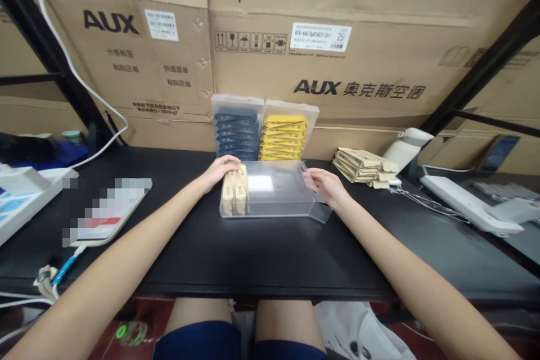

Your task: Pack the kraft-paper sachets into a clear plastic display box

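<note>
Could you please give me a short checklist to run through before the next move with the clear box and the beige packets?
1. Clear plastic box lies flat on the black table: ok.
2. Beige packets stand at the box's left end: ok.
3. Left hand rests on those packets: ok.
4. Right hand at the box's open right flap: ok.
5. Loose beige packet stack apart, to the right: ok.
6. Packet count inside: cannot tell.

Head view: even indoor light, sharp centre, strong wide-angle warp.

Light falls from above and behind me; the cardboard boxes (346, 56) are evenly lit, no hard shadows. The black counter (261, 259) gives a dull sheen, and the clear box (270, 191) shows a pale glare patch. The shelf posts bow at the edges, my forearms stretch toward the corners. A pixelated block (105, 208) masks something at left.
</note>
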Demonstrator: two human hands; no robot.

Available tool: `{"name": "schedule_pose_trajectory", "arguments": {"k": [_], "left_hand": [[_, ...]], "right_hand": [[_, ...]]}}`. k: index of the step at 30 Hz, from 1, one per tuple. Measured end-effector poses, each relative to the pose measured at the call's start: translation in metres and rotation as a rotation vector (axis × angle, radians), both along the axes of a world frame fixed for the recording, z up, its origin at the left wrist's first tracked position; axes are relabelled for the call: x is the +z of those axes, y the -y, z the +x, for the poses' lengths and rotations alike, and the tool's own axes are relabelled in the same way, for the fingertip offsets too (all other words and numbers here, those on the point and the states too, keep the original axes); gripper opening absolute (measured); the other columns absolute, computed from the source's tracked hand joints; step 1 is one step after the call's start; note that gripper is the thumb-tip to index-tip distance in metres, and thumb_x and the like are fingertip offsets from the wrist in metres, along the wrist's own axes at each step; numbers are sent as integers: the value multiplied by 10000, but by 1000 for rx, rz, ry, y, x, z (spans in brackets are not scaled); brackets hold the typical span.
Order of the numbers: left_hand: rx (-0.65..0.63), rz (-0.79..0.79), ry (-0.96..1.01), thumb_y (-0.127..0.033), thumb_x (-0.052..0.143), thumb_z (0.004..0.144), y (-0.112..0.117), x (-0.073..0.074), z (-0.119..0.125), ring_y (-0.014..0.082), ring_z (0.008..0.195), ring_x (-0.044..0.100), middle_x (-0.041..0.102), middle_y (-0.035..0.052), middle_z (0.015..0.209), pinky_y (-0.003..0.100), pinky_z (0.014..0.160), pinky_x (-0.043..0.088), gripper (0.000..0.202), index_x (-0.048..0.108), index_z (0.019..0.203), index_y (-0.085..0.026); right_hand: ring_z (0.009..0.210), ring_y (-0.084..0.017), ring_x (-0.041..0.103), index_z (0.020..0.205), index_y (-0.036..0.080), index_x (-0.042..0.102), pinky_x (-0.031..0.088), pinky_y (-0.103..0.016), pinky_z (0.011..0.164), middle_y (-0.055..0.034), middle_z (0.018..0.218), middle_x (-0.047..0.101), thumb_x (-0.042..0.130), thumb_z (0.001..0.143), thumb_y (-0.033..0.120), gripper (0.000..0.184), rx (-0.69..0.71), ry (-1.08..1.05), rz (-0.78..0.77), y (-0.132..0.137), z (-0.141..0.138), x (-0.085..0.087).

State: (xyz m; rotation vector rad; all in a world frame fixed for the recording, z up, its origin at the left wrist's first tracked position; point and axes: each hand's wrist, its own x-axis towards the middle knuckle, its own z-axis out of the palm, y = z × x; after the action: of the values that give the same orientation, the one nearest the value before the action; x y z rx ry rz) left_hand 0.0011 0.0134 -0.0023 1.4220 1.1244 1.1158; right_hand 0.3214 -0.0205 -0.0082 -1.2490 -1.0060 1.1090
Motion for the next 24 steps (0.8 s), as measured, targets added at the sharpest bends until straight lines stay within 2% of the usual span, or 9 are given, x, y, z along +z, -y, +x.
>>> {"name": "schedule_pose_trajectory", "arguments": {"k": [3,5,8,11,13,15,18,21,24], "left_hand": [[-16,-20,28,-301,736,579,-6,-3,-7,206,812,591,652,-7,796,318,787,415,272,677,823,-194],[-35,-18,42,-300,748,582,-9,-6,-10,205,810,596,661,-5,809,317,783,414,285,685,840,-196],[-40,-13,43,-295,757,582,-12,-8,-13,212,822,604,672,-1,821,321,790,413,291,693,848,-197],[-40,-9,40,-297,755,586,-13,-9,-13,214,829,604,674,-2,822,321,792,412,286,695,849,-200],[-42,-4,40,-300,755,587,-12,-9,-12,214,837,602,673,-1,826,319,796,410,284,696,847,-201],[-42,-3,37,-303,752,588,-11,-8,-12,214,840,600,672,0,825,319,799,410,282,696,845,-201],[-40,-2,37,-301,746,584,-10,-6,-11,213,841,597,672,-1,819,319,802,408,276,696,837,-201],[-31,6,35,-300,744,577,-9,-5,-10,214,848,595,672,-2,821,319,806,409,273,693,826,-201],[-30,-1,27,-304,745,577,-9,-6,-10,218,853,597,670,1,826,323,809,412,280,690,831,-199]], "right_hand": [[586,-130,629,774,176,632,549,-275,584,-57,743,708,607,734,134,64,-56,95,87,-4,6,-4],[640,-154,631,776,179,630,547,-314,632,-63,769,696,591,726,165,64,-112,187,163,-6,10,-4],[856,-213,625,773,190,629,504,-401,845,-70,874,676,604,694,203,84,-228,333,303,-7,23,3],[1174,-264,494,839,194,623,322,-443,1063,-102,1120,615,594,690,222,155,-396,503,453,-7,47,12],[1221,-293,459,938,176,616,292,-482,1063,-151,1216,559,554,727,268,238,-599,854,589,-9,67,14],[1280,-337,402,1070,151,594,269,-523,1054,-199,1328,468,564,740,340,382,-723,1056,565,-12,87,11],[1329,-406,299,1224,150,536,158,-626,1047,-225,1439,342,552,767,464,554,-748,1226,406,-18,111,-1],[1320,-417,274,1200,164,556,119,-650,1034,-208,1387,402,523,791,474,513,-720,1293,329,-23,123,-11],[1272,-373,334,1079,190,600,108,-630,1043,-164,1229,522,503,799,406,367,-684,1277,328,-24,127,-13]]}}
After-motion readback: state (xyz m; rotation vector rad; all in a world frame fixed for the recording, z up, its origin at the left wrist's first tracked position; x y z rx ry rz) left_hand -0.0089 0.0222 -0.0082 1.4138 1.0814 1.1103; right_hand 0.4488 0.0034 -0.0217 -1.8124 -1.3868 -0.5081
